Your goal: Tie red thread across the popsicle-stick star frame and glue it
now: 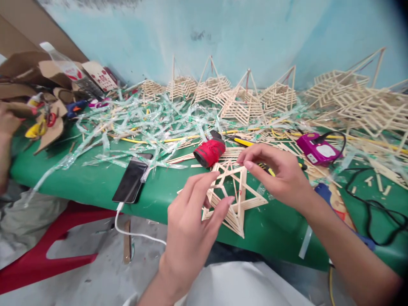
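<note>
A star-shaped frame of thin wooden sticks (244, 205) lies at the table's front edge, between my hands. My left hand (191, 212) is at its left side, fingers curved and thumb apart, with the thumb tip in front of the sticks. Over the star's upper right point, my right hand (274, 174) has thumb and fingertips brought together in a pinch. What it pinches, if anything, is too small to make out. Just behind the star rests a spool of red thread (208, 152) on a dark core.
On the green table (156, 210) are a phone (132, 180) with white cable, a purple power box (318, 148), black cord (369, 204) and heaped plastic strips (159, 114). Finished stick frames (244, 104) line the wall. Another person's arm (6, 136) is at far left, near yellow-handled scissors (36, 128).
</note>
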### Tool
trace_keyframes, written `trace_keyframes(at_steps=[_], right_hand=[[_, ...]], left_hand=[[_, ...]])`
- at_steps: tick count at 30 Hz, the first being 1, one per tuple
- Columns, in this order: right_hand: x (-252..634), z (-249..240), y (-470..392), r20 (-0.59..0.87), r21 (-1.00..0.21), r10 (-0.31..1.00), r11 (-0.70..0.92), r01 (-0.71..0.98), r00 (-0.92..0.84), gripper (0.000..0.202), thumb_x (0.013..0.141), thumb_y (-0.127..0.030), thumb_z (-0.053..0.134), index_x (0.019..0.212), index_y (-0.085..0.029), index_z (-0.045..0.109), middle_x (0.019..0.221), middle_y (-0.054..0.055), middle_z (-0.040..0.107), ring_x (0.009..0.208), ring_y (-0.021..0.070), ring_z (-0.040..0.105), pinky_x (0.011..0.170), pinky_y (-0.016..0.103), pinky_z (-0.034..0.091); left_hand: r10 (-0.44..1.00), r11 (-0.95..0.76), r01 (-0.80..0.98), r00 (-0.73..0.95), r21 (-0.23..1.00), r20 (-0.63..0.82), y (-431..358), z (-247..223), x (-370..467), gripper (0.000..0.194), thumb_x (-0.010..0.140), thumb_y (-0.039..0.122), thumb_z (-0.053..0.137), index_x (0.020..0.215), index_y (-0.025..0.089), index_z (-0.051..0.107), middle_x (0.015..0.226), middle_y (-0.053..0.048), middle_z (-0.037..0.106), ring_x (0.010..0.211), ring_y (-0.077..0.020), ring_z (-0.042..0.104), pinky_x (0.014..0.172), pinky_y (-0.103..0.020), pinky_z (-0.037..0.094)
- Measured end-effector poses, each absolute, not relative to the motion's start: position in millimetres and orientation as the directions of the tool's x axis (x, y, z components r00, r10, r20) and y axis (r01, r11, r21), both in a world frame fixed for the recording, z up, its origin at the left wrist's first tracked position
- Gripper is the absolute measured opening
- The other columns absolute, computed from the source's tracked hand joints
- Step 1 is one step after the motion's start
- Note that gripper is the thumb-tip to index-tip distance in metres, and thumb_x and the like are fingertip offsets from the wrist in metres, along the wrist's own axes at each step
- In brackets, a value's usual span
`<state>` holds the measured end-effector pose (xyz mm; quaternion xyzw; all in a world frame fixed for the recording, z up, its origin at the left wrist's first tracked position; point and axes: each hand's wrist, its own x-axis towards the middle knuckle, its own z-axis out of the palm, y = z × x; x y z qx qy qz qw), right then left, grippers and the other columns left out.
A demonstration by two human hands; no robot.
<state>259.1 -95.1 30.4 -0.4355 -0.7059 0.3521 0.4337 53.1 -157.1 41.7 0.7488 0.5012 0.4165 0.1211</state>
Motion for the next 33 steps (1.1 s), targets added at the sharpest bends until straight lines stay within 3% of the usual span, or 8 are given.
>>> trace_keyframes(at_steps=[6,11,18,25,30,33], right_hand=[[269.6,39.7,-103.0,0.387,-0.900,0.919,0.395,0.183,-0.082,0.007,0.095,-0.020,0.063,0.088,-0.023,0.063,0.093,0.004,0.068,0.088,0.0180,0.066,0.081,0.032,0.053],[277.4,36.3,-112.6,0.362,-0.907,0.923,0.381,0.181,-0.132,0.006,0.096,-0.020,0.062,0.092,-0.023,0.063,0.094,0.003,0.066,0.089,0.0164,0.064,0.080,0.030,0.053],[285.5,30.2,-129.4,0.305,-0.929,0.950,0.313,0.197,-0.072,0.006,0.096,-0.021,0.063,0.091,-0.023,0.063,0.091,0.003,0.065,0.084,0.0149,0.062,0.074,0.028,0.051],[285.6,22.7,-144.0,0.254,-0.955,0.966,0.259,0.143,-0.047,0.007,0.097,-0.019,0.061,0.092,-0.023,0.065,0.091,0.004,0.064,0.086,0.0169,0.062,0.076,0.031,0.052],[278.3,11.0,-149.2,0.194,-0.975,0.977,0.202,0.094,-0.093,0.007,0.097,-0.018,0.060,0.092,-0.022,0.063,0.092,0.004,0.062,0.087,0.0163,0.061,0.078,0.031,0.051],[273.4,5.2,-152.6,0.161,-0.983,0.982,0.169,0.076,-0.100,0.007,0.098,-0.019,0.059,0.092,-0.022,0.062,0.094,0.004,0.063,0.089,0.0160,0.060,0.080,0.030,0.051]], left_hand=[[0.852,-0.473,0.630,0.149,0.616,0.502,-148.1,46.6,62.8,0.015,0.091,0.015,0.068,0.106,0.015,0.068,0.077,0.004,0.062,0.058,-0.0041,0.048,0.060,-0.018,0.045],[0.866,-0.465,0.569,0.134,0.678,0.482,-145.7,49.6,59.3,0.020,0.087,0.010,0.069,0.105,0.017,0.069,0.077,0.003,0.062,0.060,-0.0060,0.048,0.059,-0.022,0.044],[0.869,-0.491,0.436,0.180,0.754,0.462,-133.4,56.6,41.8,0.027,0.082,0.005,0.068,0.101,0.023,0.071,0.080,0.000,0.064,0.067,-0.0131,0.054,0.055,-0.029,0.042],[0.754,-0.656,0.329,0.295,0.679,0.587,-109.5,59.7,26.2,0.024,0.082,0.003,0.064,0.091,0.023,0.073,0.075,0.001,0.068,0.063,-0.0124,0.058,0.053,-0.029,0.043],[0.591,-0.781,0.128,0.469,0.611,0.657,-81.3,51.1,18.1,0.019,0.082,0.002,0.066,0.092,0.016,0.073,0.078,-0.003,0.071,0.065,-0.0113,0.060,0.052,-0.025,0.046],[0.556,-0.798,0.104,0.508,0.594,0.658,-73.9,49.5,15.2,0.017,0.083,0.003,0.066,0.092,0.014,0.073,0.078,-0.003,0.071,0.066,-0.0108,0.061,0.055,-0.025,0.048]])
